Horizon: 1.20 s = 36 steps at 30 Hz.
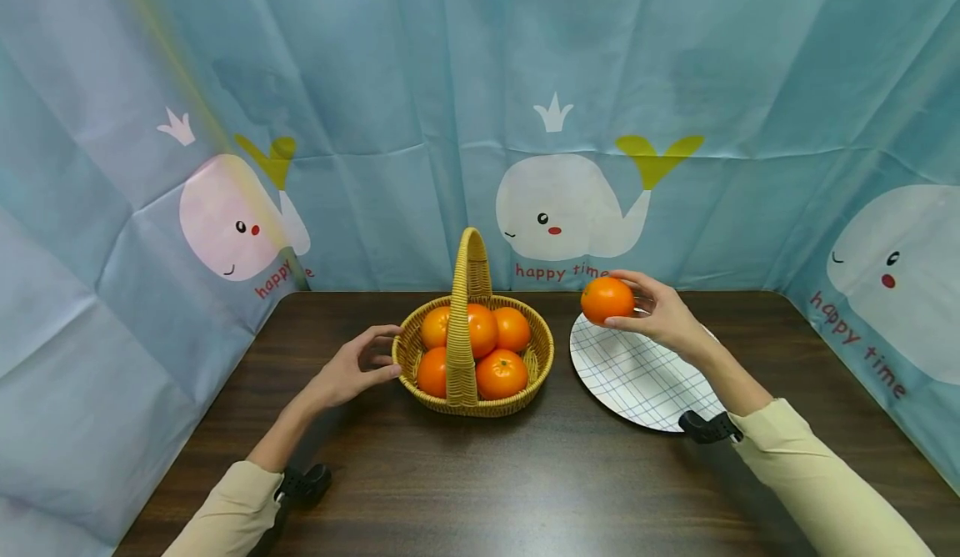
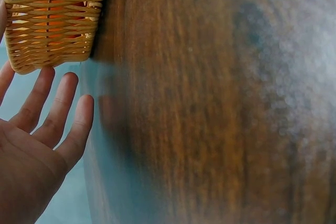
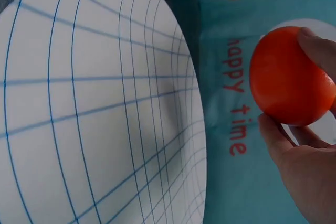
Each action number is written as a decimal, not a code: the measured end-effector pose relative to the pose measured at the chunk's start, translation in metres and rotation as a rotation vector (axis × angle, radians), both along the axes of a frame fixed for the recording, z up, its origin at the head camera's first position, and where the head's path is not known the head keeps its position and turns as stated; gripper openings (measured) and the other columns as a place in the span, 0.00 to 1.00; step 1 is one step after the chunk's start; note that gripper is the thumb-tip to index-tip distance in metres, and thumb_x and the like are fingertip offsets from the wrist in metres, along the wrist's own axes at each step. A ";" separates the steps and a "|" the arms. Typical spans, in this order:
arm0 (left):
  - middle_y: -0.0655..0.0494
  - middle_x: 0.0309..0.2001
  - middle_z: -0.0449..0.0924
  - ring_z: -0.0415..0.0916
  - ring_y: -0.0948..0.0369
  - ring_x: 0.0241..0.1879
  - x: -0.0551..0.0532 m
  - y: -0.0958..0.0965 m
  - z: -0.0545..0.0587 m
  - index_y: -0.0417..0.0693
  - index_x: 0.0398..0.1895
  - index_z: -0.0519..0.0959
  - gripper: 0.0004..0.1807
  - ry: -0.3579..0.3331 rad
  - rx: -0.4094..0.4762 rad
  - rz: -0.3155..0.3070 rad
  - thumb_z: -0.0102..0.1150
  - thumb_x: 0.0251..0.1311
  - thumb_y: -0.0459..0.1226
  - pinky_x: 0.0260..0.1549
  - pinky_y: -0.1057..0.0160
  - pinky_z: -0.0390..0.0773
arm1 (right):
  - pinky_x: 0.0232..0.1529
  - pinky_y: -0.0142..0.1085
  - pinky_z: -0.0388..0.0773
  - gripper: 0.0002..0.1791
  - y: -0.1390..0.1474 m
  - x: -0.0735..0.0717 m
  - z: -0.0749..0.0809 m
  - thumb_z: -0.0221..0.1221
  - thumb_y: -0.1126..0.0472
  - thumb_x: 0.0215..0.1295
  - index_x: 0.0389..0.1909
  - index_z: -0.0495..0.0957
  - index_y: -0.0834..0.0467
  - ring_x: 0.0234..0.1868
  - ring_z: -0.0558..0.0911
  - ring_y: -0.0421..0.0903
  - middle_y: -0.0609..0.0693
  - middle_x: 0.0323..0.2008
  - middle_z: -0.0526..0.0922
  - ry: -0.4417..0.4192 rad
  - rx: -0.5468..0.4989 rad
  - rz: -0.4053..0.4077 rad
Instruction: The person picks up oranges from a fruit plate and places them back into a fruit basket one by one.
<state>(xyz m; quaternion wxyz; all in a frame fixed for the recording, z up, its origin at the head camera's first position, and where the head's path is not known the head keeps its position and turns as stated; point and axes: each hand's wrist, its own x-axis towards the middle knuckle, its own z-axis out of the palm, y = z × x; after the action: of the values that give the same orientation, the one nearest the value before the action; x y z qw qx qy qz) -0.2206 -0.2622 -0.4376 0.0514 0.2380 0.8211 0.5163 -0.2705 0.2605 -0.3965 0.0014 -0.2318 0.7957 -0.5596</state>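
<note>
My right hand (image 1: 669,320) holds an orange (image 1: 606,301) between thumb and fingers, above the far left part of a round white plate (image 1: 637,382) with a blue grid pattern. In the right wrist view the orange (image 3: 289,77) is beside the plate's edge, clear of its surface. My left hand (image 1: 351,373) is at the left end of a yellow wicker basket (image 1: 480,409), thumb and fingers spread along its side. The left wrist view shows those fingers (image 2: 60,106) loosely extended, tips right at the basket wall (image 2: 58,30). Several oranges (image 1: 502,373) lie in the basket.
The basket's tall arched handle (image 1: 461,323) rises over the fruit. Both basket and plate stand on a dark wooden table (image 1: 480,482). A blue curtain (image 1: 375,207) with white whales hangs behind the table and along its sides.
</note>
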 end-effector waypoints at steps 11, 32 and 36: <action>0.33 0.67 0.65 0.76 0.35 0.55 -0.001 -0.002 -0.001 0.39 0.72 0.65 0.32 0.014 0.007 -0.012 0.66 0.67 0.31 0.48 0.58 0.83 | 0.54 0.37 0.79 0.40 -0.023 -0.002 0.001 0.72 0.69 0.60 0.73 0.67 0.57 0.56 0.78 0.62 0.59 0.67 0.69 -0.032 -0.045 0.047; 0.33 0.67 0.67 0.78 0.40 0.55 -0.002 -0.001 -0.001 0.40 0.72 0.66 0.32 0.027 -0.004 -0.006 0.66 0.67 0.31 0.47 0.58 0.83 | 0.58 0.47 0.78 0.40 -0.061 0.000 0.009 0.72 0.73 0.57 0.72 0.68 0.61 0.58 0.78 0.58 0.57 0.67 0.70 -0.004 -0.123 0.205; 0.34 0.67 0.67 0.78 0.40 0.54 -0.001 -0.001 -0.001 0.40 0.71 0.66 0.32 0.038 -0.004 -0.002 0.66 0.66 0.31 0.47 0.58 0.83 | 0.58 0.45 0.78 0.41 -0.069 0.001 0.010 0.72 0.74 0.57 0.72 0.67 0.64 0.59 0.77 0.57 0.58 0.68 0.70 0.003 -0.136 0.246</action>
<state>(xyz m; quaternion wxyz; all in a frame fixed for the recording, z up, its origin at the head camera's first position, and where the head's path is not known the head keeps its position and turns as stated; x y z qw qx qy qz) -0.2217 -0.2634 -0.4387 0.0369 0.2482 0.8228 0.5099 -0.2693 0.1917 -0.3862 0.0531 -0.3279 0.7214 -0.6076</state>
